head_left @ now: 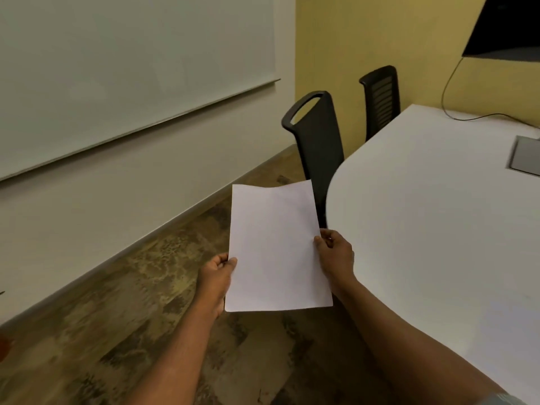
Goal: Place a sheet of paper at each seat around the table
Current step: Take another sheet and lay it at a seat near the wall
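I hold white paper [276, 247] in front of me, above the floor and just left of the white table [432, 217]. My left hand [216, 277] pinches its left edge and my right hand [336, 255] pinches its right edge. Whether it is one sheet or a thin stack, I cannot tell. Two black chairs stand at the table's far left side: the nearer chair [315, 135] and the farther chair [381, 97]. No paper lies on the visible tabletop.
A large whiteboard [131, 62] covers the left wall. A dark screen [505, 24] hangs at the top right, with a cable [450, 92] running down onto the table. A grey hatch [526, 154] is set in the tabletop. The floor is patterned brown carpet [140, 302].
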Tool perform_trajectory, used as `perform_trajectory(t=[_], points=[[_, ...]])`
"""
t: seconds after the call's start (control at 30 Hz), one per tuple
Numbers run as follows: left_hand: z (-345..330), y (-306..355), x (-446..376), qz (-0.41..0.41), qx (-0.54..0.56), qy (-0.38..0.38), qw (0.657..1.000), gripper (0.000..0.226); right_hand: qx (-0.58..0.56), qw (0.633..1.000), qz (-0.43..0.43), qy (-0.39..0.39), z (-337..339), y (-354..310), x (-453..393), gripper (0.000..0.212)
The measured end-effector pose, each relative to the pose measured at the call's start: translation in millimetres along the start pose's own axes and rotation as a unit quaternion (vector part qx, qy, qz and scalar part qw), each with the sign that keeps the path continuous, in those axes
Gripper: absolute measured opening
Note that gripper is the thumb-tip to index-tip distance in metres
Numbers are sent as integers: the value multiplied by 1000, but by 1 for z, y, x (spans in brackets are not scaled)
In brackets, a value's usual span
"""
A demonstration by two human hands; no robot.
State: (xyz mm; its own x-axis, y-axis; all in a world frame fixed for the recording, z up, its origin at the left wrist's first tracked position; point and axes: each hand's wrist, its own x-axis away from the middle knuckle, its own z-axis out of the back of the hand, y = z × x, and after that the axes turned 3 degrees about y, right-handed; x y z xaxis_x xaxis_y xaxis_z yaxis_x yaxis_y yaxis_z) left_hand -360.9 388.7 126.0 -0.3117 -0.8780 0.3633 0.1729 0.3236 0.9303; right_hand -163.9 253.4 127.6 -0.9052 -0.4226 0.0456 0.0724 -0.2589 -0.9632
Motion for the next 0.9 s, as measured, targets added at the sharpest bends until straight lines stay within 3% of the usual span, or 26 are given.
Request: perform_trajectory(t=[0.4,0.9], points=[[63,42,-137,4,18,36,999,8,-1,1000,-6,-15,-142,-45,-70,23],[38,153,-395,-19,-35,34,999,11,-32,998,-45,-20,-314,-94,-278,14]])
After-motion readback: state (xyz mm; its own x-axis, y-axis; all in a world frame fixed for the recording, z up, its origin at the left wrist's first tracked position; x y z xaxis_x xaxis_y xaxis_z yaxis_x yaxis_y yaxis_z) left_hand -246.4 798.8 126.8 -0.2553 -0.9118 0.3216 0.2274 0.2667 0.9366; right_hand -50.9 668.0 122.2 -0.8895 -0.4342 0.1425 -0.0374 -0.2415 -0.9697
